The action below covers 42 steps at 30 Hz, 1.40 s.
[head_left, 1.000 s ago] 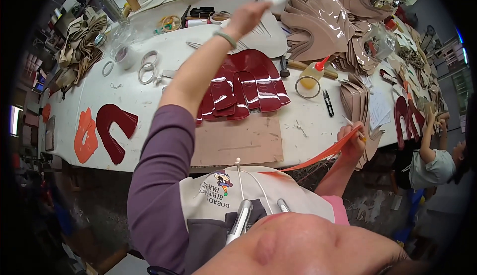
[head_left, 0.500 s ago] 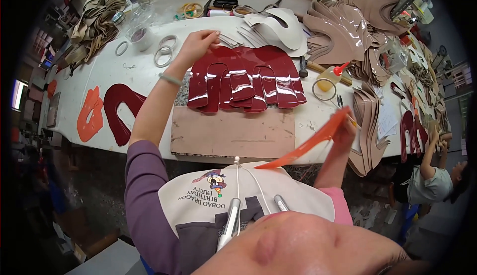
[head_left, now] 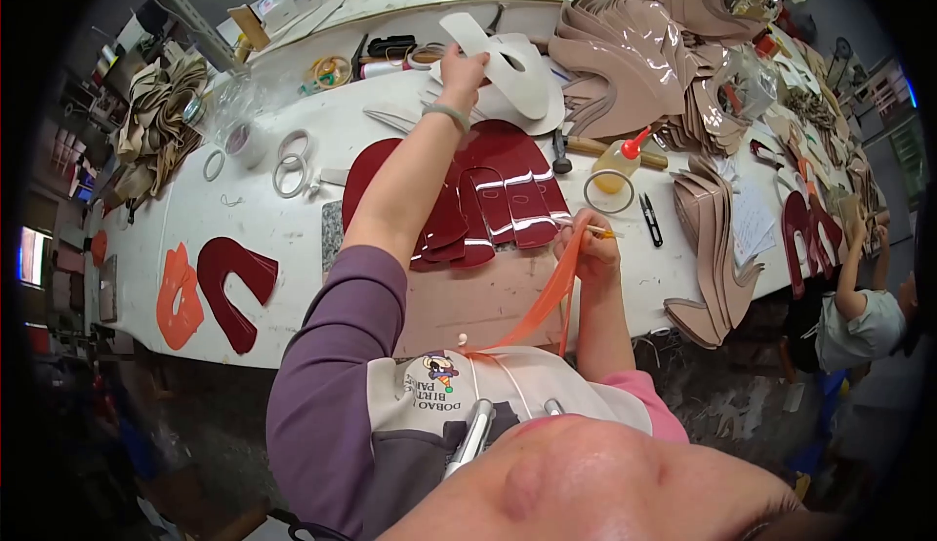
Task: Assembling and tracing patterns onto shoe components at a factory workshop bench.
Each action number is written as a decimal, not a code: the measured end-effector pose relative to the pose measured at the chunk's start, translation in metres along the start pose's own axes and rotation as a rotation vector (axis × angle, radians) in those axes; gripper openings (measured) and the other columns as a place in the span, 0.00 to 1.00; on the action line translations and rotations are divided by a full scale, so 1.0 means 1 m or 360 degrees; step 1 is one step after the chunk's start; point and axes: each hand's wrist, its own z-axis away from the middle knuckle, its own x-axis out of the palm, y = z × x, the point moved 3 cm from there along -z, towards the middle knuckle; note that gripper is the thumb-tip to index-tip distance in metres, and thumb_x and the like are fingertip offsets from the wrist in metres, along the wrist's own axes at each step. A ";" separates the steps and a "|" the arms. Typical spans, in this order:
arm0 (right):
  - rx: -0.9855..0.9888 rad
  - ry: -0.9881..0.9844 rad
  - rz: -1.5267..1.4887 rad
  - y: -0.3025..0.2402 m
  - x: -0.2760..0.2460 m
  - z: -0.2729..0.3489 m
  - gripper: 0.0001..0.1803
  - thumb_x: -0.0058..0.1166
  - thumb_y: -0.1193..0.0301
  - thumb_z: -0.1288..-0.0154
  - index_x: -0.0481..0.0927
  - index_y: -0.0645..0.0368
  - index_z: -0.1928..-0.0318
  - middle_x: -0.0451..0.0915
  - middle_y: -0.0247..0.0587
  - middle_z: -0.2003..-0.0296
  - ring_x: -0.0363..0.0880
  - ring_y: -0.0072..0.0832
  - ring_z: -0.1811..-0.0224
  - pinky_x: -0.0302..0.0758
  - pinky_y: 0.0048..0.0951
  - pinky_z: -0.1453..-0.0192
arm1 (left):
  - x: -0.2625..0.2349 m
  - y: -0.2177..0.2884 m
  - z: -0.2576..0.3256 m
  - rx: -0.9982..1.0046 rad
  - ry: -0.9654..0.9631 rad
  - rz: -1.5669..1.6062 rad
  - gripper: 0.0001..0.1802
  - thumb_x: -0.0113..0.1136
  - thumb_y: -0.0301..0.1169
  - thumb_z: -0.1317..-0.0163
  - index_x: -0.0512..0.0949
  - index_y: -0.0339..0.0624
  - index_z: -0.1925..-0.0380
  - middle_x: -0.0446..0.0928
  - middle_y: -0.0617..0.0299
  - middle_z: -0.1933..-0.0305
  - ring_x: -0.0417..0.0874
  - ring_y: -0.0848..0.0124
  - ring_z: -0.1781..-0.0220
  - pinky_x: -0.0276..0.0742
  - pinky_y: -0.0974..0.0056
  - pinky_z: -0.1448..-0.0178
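Observation:
My left hand (head_left: 464, 77) reaches over the table and pinches the edge of a white curved shoe-upper piece (head_left: 519, 87), lifting one end above similar white pieces. Glossy dark red U-shaped pieces (head_left: 508, 175) lie overlapping below that arm, which hides part of them. Closer to me, my right hand (head_left: 593, 248) is closed on an orange translucent template (head_left: 542, 312) that hangs down toward my chest. A thin yellow pen-like tool (head_left: 603, 233) is in the same hand. Underneath the red pieces lies a pinkish-brown board (head_left: 439, 312).
At left lie a dark red U-shaped piece (head_left: 226, 287) and an orange template (head_left: 178, 297). A yellow glue bottle (head_left: 612, 170), hammer (head_left: 561, 155) and black snips (head_left: 651, 219) are to the right, near stacked beige glossy pieces (head_left: 625, 62). A co-worker (head_left: 864, 316) sits far right.
My left hand has moved right and taken hold of a white piece. My right hand, with the orange template, has come left toward the red pieces. The view has shifted slightly.

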 end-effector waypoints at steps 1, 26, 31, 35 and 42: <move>0.0015 -0.0027 -0.0013 0.001 0.003 -0.003 0.09 0.56 0.72 0.38 0.72 0.61 0.60 0.72 0.41 0.80 0.65 0.24 0.83 0.63 0.24 0.80 | -0.008 -0.004 -0.012 -0.0014 0.0014 -0.0012 0.31 0.66 0.35 0.45 0.66 0.24 0.48 0.77 0.40 0.56 0.82 0.50 0.60 0.82 0.55 0.53; 0.0210 -0.0074 0.0281 0.005 0.017 -0.018 0.12 0.52 0.74 0.38 0.71 0.61 0.54 0.73 0.41 0.69 0.70 0.27 0.71 0.68 0.19 0.69 | -0.781 0.013 0.220 -0.0988 0.0881 -0.2437 0.41 0.61 0.61 0.48 0.75 0.37 0.46 0.80 0.43 0.57 0.77 0.45 0.50 0.71 0.49 0.46; 0.0183 -0.0023 0.0511 -0.002 0.039 -0.009 0.12 0.52 0.74 0.37 0.71 0.61 0.54 0.73 0.41 0.69 0.69 0.27 0.70 0.67 0.19 0.68 | -0.644 0.068 0.222 -0.0339 0.0837 -0.2724 0.39 0.61 0.60 0.47 0.77 0.34 0.49 0.81 0.44 0.56 0.79 0.47 0.53 0.75 0.53 0.48; 0.0180 -0.0009 0.0519 -0.011 0.035 -0.001 0.12 0.51 0.73 0.37 0.71 0.62 0.53 0.73 0.42 0.68 0.69 0.27 0.70 0.68 0.20 0.67 | -0.643 0.077 0.233 -0.0511 0.0833 -0.2682 0.38 0.62 0.59 0.48 0.78 0.33 0.52 0.81 0.45 0.54 0.81 0.49 0.54 0.76 0.55 0.48; 0.0188 0.0066 0.0547 -0.015 0.027 0.010 0.12 0.51 0.73 0.36 0.71 0.62 0.53 0.74 0.45 0.65 0.70 0.29 0.67 0.69 0.22 0.65 | -0.634 0.092 0.257 -0.0468 0.1244 -0.2562 0.33 0.66 0.52 0.48 0.79 0.29 0.57 0.82 0.46 0.60 0.82 0.49 0.57 0.77 0.52 0.50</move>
